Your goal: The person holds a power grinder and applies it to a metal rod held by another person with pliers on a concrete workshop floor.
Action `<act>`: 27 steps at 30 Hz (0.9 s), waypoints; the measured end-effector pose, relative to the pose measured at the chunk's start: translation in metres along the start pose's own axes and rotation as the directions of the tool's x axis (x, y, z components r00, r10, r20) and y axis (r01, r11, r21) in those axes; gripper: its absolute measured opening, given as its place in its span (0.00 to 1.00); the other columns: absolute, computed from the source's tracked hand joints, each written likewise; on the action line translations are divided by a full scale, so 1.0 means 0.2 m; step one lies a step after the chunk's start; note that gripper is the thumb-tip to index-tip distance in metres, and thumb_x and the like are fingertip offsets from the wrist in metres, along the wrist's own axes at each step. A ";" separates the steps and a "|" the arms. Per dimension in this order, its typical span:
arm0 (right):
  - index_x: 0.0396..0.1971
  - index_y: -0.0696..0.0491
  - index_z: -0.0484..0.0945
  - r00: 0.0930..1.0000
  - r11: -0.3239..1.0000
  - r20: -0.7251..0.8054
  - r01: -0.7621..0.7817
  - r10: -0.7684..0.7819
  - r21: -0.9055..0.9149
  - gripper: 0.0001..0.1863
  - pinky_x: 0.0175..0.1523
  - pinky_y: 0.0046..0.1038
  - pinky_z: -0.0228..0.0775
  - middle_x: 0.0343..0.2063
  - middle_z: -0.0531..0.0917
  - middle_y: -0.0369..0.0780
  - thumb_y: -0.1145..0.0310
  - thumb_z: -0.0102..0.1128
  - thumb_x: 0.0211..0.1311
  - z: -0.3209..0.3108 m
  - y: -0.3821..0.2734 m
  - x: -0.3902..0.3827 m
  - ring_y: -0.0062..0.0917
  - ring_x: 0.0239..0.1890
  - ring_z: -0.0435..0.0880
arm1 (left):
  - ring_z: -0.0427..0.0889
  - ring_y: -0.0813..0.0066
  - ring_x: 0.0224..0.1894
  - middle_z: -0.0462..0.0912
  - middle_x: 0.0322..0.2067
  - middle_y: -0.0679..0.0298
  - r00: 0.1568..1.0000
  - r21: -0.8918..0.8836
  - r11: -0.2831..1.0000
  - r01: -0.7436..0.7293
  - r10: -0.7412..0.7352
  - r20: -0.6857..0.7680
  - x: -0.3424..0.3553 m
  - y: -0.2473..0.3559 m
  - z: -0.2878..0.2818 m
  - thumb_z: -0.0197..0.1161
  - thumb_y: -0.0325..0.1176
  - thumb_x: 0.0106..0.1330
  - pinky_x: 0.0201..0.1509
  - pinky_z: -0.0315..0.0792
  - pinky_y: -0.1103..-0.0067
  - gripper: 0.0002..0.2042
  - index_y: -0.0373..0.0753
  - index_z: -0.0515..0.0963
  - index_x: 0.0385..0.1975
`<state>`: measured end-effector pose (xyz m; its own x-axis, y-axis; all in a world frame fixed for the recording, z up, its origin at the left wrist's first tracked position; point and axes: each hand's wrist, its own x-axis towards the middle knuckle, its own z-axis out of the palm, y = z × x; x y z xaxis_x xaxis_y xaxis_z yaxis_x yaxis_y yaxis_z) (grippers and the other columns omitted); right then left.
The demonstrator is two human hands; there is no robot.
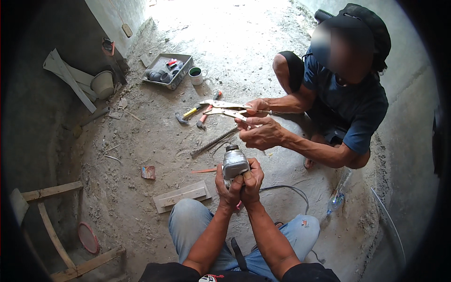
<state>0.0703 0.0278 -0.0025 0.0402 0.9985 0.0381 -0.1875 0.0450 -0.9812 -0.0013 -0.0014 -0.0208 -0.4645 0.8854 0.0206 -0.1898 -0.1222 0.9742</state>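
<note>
Between my knees, both my hands grip an angle grinder (235, 165) with a silver metal head, its dark spindle pointing away from me. My left hand (227, 191) wraps its left side, and my right hand (252, 181) closes round the right side with the thumbs close together. Most of the grinder's body is hidden by my hands. Just beyond it, a co-worker (350, 94) crouches at the right and holds locking pliers (228, 109) in both hands, jaws pointing left.
Hammers (182, 118) and a metal rod (213, 142) lie on the rough floor. A wooden float (182, 196) is by my left knee. Farther off are a grey tray (181, 80) with items and a mug (196, 76). A cable (300, 191) and plastic bottle (336, 202) lie right.
</note>
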 end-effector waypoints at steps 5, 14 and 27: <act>0.39 0.62 0.76 0.999 0.999 -0.023 -0.036 0.037 0.039 0.25 0.40 0.27 0.70 0.31 0.79 0.40 0.54 0.55 0.51 -0.02 0.02 0.00 0.21 0.34 0.75 | 0.75 0.70 0.34 0.79 0.35 0.59 0.997 -0.016 0.999 0.045 -0.044 0.071 0.00 0.02 0.01 0.66 0.52 0.57 0.40 0.73 0.72 0.31 0.30 0.69 0.49; 0.39 0.62 0.75 0.999 0.996 -0.011 -0.052 0.053 0.074 0.23 0.38 0.23 0.70 0.31 0.79 0.38 0.57 0.55 0.52 -0.02 -0.03 0.00 0.18 0.32 0.73 | 0.76 0.73 0.37 0.78 0.37 0.58 0.992 -0.072 0.995 0.075 -0.068 0.103 0.01 0.08 0.03 0.66 0.52 0.56 0.42 0.72 0.74 0.32 0.30 0.69 0.49; 0.37 0.60 0.74 0.991 0.947 0.006 -0.132 0.137 0.292 0.22 0.34 0.21 0.71 0.31 0.78 0.37 0.54 0.58 0.54 -0.04 -0.02 0.01 0.15 0.31 0.74 | 0.82 0.71 0.45 0.83 0.42 0.58 0.825 -0.434 0.712 0.552 -0.390 0.409 0.34 0.28 0.01 0.39 0.60 0.74 0.54 0.73 0.75 0.34 0.30 0.75 0.52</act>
<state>0.0782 0.0295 0.0011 0.0086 0.9954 -0.0954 -0.4697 -0.0802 -0.8792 -0.0415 0.0520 0.0348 0.0446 0.9615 -0.2712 -0.7666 0.2069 0.6078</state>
